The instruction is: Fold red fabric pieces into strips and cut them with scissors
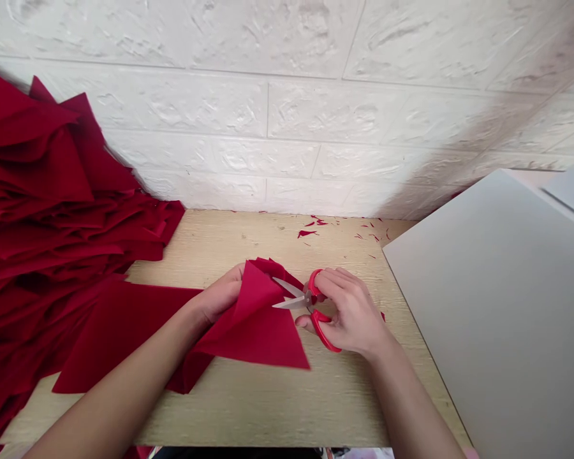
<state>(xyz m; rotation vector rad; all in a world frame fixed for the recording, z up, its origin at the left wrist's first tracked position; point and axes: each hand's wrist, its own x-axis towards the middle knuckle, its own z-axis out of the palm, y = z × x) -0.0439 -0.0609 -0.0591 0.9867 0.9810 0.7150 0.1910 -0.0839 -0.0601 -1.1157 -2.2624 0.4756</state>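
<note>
My right hand (351, 312) is closed round the red handles of a pair of scissors (310, 306), whose silver blades are parted and point left into a piece of red felt (258, 325). My left hand (222, 296) grips that folded felt piece from the left, with its fingers tucked behind the fabric. The felt lies on a light wooden table (277, 395), its lower corner pointing right.
A big heap of red felt pieces (43, 210) covers the table's left side and leans on the white brick wall (291, 108). Small red scraps (309, 233) lie near the wall. A grey-white board (502, 299) overlaps the table's right edge.
</note>
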